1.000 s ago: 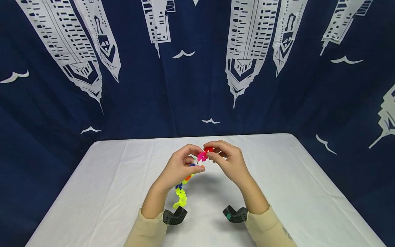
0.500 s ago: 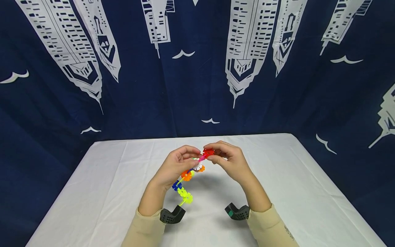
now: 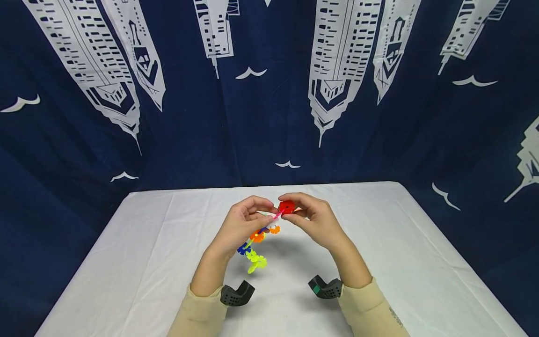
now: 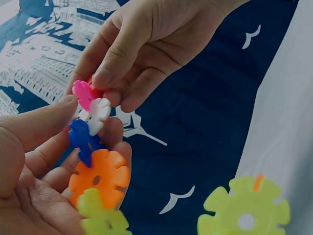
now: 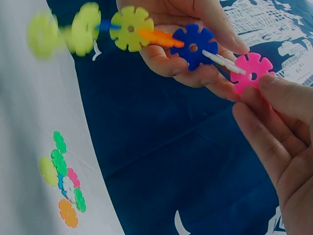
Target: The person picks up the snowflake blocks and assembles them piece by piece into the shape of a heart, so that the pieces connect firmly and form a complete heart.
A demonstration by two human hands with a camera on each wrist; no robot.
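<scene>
Both hands hold a chain of interlocked flower-shaped plastic discs above the table. In the head view, my right hand point(image 3: 313, 219) pinches the red disc point(image 3: 287, 207) at the chain's upper end. The pink disc point(image 5: 252, 63) is joined to it, seen face-on in the right wrist view. My left hand point(image 3: 240, 227) grips the chain close by, thumb at the pink disc and fingers behind the white disc point(image 4: 101, 113) and blue disc point(image 4: 80, 138). Below these come an orange disc point(image 4: 111, 169) and a hanging tail ending in yellow discs point(image 3: 258, 261).
A small cluster of loose discs lies on the white tabletop point(image 3: 379, 262), with green point(image 5: 58, 162), yellow point(image 5: 48, 171) and orange point(image 5: 68, 213) ones among them. In the head view the hands mostly hide it. A dark blue printed curtain point(image 3: 261, 126) hangs behind the table.
The chain has twisted: the red disc now faces the head camera and the pink one shows edge-on. Its yellow tail has swung right and up. The left thumb has shifted up toward the pink disc.
</scene>
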